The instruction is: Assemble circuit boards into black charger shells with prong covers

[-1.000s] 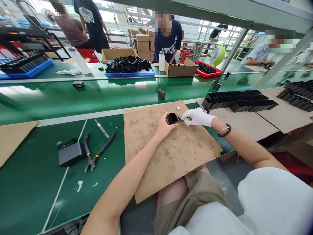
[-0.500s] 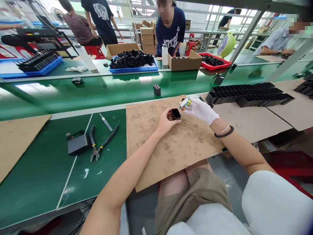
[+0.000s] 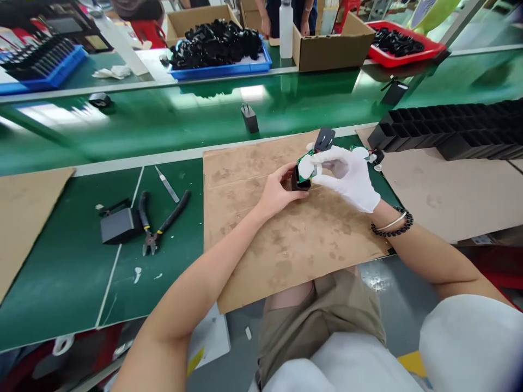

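Note:
My bare left hand grips a small open-topped black plastic case between thumb and fingers, above a stained cardboard sheet. In a white glove, my right hand pinches a green circuit board with a white round patch on it. The board sits at the mouth of the case, its lower edge apparently just inside; how deep I cannot tell. A black plate with slots sticks up behind the gloved fingers, seemingly joined to the board. Another green circuit board lies just beyond the glove.
Rows of black cases stand at the right. To the left lie cutting pliers, tweezers and a black adapter housing. A plug adapter stands on the green belt. Beyond are a blue tray, a carton and a red tray.
My right hand has brought the circuit board leftward to the mouth of the case, and its black plate now shows. My left hand still holds the case. The view has tipped downward.

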`<state>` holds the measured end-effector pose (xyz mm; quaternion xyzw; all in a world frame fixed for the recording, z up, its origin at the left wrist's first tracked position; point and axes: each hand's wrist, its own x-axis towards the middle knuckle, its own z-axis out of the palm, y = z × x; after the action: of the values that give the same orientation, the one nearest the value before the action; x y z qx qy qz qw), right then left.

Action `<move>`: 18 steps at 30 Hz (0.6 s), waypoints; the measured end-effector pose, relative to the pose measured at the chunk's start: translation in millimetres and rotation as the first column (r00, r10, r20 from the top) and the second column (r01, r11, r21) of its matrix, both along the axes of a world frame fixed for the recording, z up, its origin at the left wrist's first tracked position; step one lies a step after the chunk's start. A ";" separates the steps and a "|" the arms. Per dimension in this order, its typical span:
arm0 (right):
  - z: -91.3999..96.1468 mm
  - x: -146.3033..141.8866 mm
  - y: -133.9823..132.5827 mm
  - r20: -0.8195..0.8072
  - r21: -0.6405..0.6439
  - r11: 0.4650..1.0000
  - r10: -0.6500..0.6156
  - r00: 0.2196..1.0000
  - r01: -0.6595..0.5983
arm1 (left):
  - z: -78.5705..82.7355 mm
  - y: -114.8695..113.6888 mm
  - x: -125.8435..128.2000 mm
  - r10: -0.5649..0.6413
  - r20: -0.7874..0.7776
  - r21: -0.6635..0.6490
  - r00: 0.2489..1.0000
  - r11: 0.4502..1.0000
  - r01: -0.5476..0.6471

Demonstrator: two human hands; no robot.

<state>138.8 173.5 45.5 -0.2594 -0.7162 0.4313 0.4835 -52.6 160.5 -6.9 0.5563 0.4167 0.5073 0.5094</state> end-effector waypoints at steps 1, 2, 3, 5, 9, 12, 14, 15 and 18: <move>-0.9 0.0 -0.7 0.042 0.074 0.997 -0.001 0.999 -0.002 | 0.0 -0.2 0.0 -0.001 -0.004 0.010 1.000 1.000 0.001; -1.9 0.1 -1.2 0.083 0.139 0.990 -0.016 0.996 0.005 | 0.1 -0.4 0.0 -0.001 -0.008 0.020 1.000 1.000 0.001; -3.2 0.1 -1.6 0.123 0.192 0.981 -0.040 0.992 0.016 | 0.3 -0.5 0.1 0.002 -0.014 0.034 1.000 0.999 -0.001; -5.8 0.0 -1.8 0.164 0.270 0.962 -0.085 0.983 0.038 | 0.4 -0.4 0.5 0.011 -0.030 0.073 0.999 0.997 -0.009; -9.7 -0.1 0.0 0.144 0.357 0.933 -0.099 0.985 0.041 | -1.3 0.4 1.5 0.029 -0.057 0.173 0.998 0.985 -0.019; -11.2 0.9 1.2 0.141 0.404 0.914 -0.099 0.985 0.034 | -3.7 0.7 1.9 0.031 -0.063 0.202 0.998 0.979 -0.017; -11.8 2.1 1.4 0.162 0.424 0.905 -0.101 0.982 0.024 | -5.2 0.9 1.7 0.029 -0.074 0.217 0.997 0.976 -0.012; -12.0 2.7 1.3 0.173 0.430 0.903 -0.107 0.979 0.022 | -5.9 1.0 1.4 0.031 -0.079 0.230 0.996 0.973 -0.012; -12.1 3.6 0.9 0.186 0.447 0.894 -0.132 0.974 0.035 | -7.9 1.7 0.2 0.052 -0.092 0.284 0.994 0.959 -0.024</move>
<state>142.4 174.5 33.4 -0.2183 -0.8305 0.2068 0.4689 -52.5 162.2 -14.8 0.6393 0.3753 0.5434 0.3938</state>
